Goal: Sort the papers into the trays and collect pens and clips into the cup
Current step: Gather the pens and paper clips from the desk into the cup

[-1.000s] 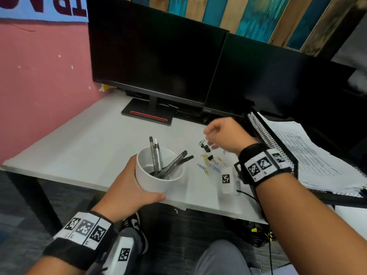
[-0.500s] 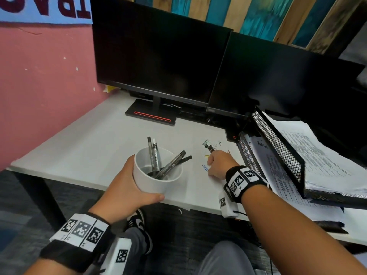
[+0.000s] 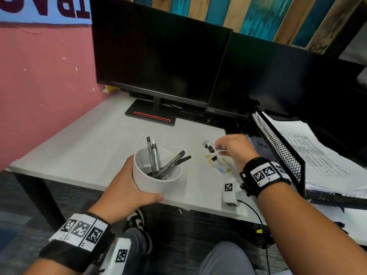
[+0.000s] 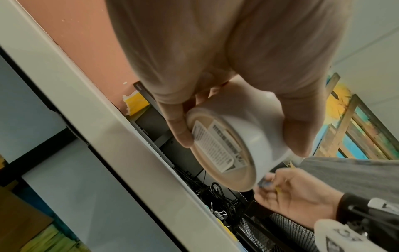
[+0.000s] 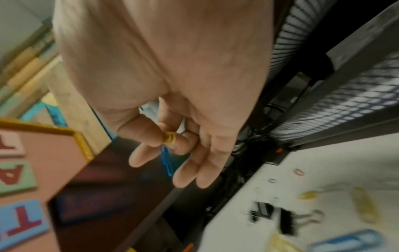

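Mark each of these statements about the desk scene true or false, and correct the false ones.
1. The left hand holds the white cup. True.
2. The cup is empty. False: several pens stand in it.
3. The right hand pinches a blue paper clip and a yellow paper clip. True.
4. All the clips are already off the desk. False: coloured paper clips and black binder clips still lie on it.
5. The mesh tray holds no papers. False: printed papers lie in it.
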The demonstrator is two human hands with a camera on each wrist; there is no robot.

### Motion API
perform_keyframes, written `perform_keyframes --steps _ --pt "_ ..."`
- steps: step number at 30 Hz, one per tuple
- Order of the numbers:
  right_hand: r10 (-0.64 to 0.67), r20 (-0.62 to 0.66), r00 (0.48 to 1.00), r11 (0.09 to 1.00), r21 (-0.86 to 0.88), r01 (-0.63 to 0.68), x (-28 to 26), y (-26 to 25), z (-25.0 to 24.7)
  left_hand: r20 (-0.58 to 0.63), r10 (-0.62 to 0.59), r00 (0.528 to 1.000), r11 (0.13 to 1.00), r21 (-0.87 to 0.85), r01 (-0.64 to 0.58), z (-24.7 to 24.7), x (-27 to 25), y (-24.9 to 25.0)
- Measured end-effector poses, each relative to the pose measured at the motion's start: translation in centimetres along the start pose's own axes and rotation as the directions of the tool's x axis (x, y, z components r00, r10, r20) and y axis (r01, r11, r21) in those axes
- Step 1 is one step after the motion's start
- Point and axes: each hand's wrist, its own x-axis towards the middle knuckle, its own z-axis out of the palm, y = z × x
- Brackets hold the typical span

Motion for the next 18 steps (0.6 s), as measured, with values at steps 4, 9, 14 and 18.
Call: perform_keyframes --steps 4,9,14,18 --pt "-0.147 0.126 0.981 0.987 0.085 0.137 -2.5 -4.4 1.0 0.01 0.008 1.0 1.0 0.003 -0.008 0.5 0.2 0.1" --pt "-0.306 0.384 0.871 0.927 -0.089 0.365 -6.2 -8.1 3.3 0.034 0.025 0.999 1.0 -0.009 -0.025 1.4 0.3 0.5" --pt "-0.267 0.609 0.747 0.722 -0.387 0.574 -9.2 -9.3 5.6 0.058 0.038 0.998 0.999 -0.019 -0.037 1.8 0.2 0.6" --pt "-0.349 0.628 0.696 0.65 -0.373 0.662 -9.3 -9.0 6.0 0.05 0.027 0.998 0.999 -0.024 -0.026 1.7 0.1 0.8"
